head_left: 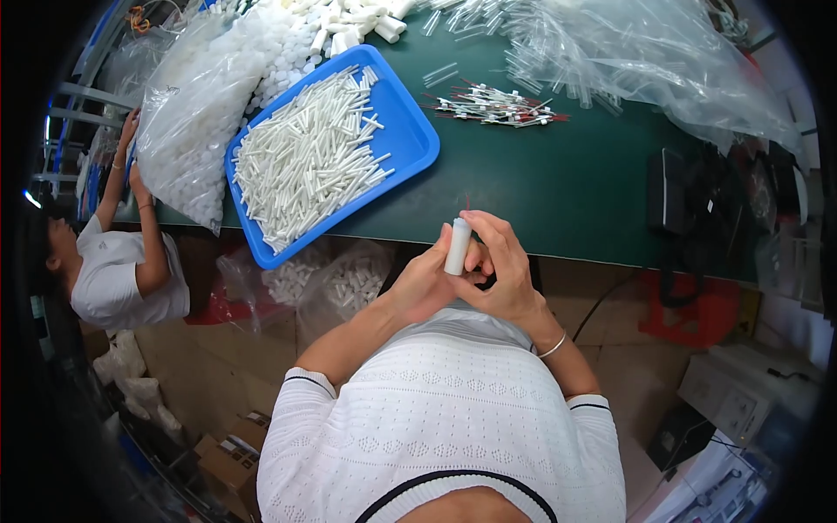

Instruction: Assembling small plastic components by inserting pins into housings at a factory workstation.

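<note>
Just off the table's near edge, a small white plastic tube with a pale bluish top stands nearly upright between my hands. My left hand is closed round its left side, thumb along the wall. From the right, my right hand grips it too, with fingertips at the top end. A thin red tip shows just above those fingertips; what it belongs to is hidden. Beyond my hands lies a pile of thin red-and-white sticks. The blue tray at left holds many short white rods.
Clear thin tubes spill from a large plastic bag at the back right. White caps fill another bag at left, near a co-worker. A black device sits at right; a red stool stands below.
</note>
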`<action>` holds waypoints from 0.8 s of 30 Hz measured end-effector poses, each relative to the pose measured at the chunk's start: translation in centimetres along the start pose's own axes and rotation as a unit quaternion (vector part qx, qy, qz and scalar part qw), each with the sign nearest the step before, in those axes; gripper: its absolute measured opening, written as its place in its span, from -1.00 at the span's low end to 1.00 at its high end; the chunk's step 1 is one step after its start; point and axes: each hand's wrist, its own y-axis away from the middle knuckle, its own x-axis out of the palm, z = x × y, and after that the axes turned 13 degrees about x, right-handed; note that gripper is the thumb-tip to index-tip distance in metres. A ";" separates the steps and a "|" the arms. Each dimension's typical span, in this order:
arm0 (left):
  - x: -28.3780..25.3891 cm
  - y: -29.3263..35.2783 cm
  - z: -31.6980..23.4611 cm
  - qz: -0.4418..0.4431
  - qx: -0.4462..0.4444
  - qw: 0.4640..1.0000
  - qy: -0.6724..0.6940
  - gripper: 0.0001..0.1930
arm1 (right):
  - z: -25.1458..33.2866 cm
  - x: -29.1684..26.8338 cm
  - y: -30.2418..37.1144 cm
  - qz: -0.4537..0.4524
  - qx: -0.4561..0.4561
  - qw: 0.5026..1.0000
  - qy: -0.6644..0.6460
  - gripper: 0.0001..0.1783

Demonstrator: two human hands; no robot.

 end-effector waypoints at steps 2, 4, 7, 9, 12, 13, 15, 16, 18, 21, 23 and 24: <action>-0.7 0.1 0.5 0.011 -0.001 1.000 0.015 -0.44 | 0.0 -0.1 -0.3 -0.037 -0.059 0.997 0.044 -0.22; -0.8 0.3 0.7 0.007 -0.001 1.000 0.026 -0.46 | 0.0 0.0 -0.5 -0.039 -0.068 0.996 0.045 -0.26; -0.2 1.2 -0.3 -0.036 -0.004 0.999 0.011 -0.46 | 0.2 0.1 -1.0 0.027 -0.064 0.997 0.017 -0.22; -1.4 2.4 -1.1 -0.052 0.033 0.998 -0.020 -0.48 | 1.1 -0.1 -2.2 0.134 -0.027 0.991 0.002 -0.16; -6.8 6.1 -3.4 -0.112 0.076 0.951 -0.279 -0.59 | 1.4 -2.2 -6.1 0.174 -0.025 0.982 0.070 -0.33; -8.4 7.9 -4.6 -0.126 0.040 0.897 -0.422 -0.65 | 0.0 -3.0 -7.9 0.102 -0.023 0.990 0.099 -0.60; -11.8 11.3 -5.7 -0.157 -0.027 0.773 -0.613 -0.61 | -2.7 -4.5 -11.3 -0.015 -0.053 0.971 0.231 -0.84; -12.6 12.6 -5.8 -0.157 -0.001 0.672 -0.723 -0.54 | -3.8 -4.5 -12.5 -0.015 -0.059 0.967 0.247 -0.86; -13.1 13.0 -6.6 -0.121 -0.011 0.591 -0.797 -0.44 | -5.0 -3.8 -14.0 -0.013 -0.073 0.964 0.256 -0.86; -12.6 12.1 -7.6 -0.054 -0.012 0.579 -0.814 -0.51 | -5.6 -2.4 -15.5 -0.009 -0.076 0.961 0.265 -0.87; -9.5 9.6 -10.2 0.062 -0.138 0.829 -0.538 -0.65 | -6.0 -1.1 -16.2 0.021 -0.084 0.949 0.303 -0.89; -7.8 8.3 -12.2 0.101 -0.150 0.858 -0.480 -0.76 | -6.8 -0.8 -16.3 0.013 -0.087 0.948 0.305 -0.91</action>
